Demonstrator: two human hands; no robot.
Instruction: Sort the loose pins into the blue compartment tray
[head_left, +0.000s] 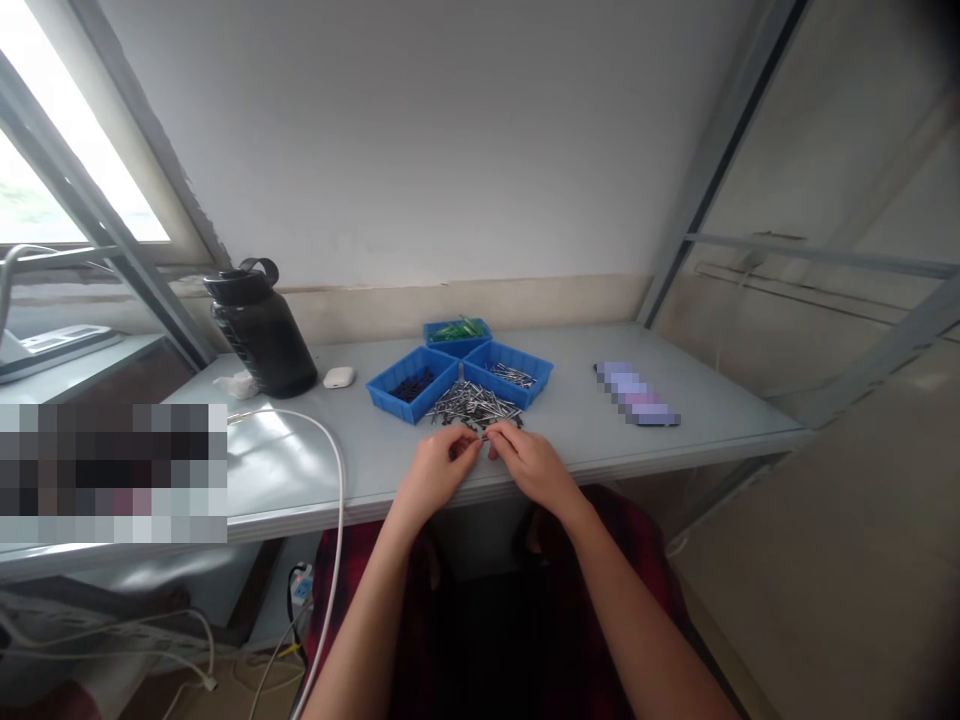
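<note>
My left hand [442, 465] and my right hand [527, 462] meet over the front edge of the table, fingertips pinched close together. Between them shows a tiny thin piece, too small to name. Just beyond my fingers lies a loose pile of thin silvery metal rods [476, 402], with some small dark pieces at its near edge. Behind the pile stand three blue bins: the left bin [391, 403] holds small dark pieces [414, 384], the right bin [541, 378] holds silvery rods [513, 375], and the back bin [442, 345] holds green pieces [459, 329].
A dark water bottle [262, 335] and a white earbud case [339, 377] stand left of the bins. A phone [637, 393] lies on the right of the table [570, 440]. One white cable [341, 480] hangs over the front edge at left.
</note>
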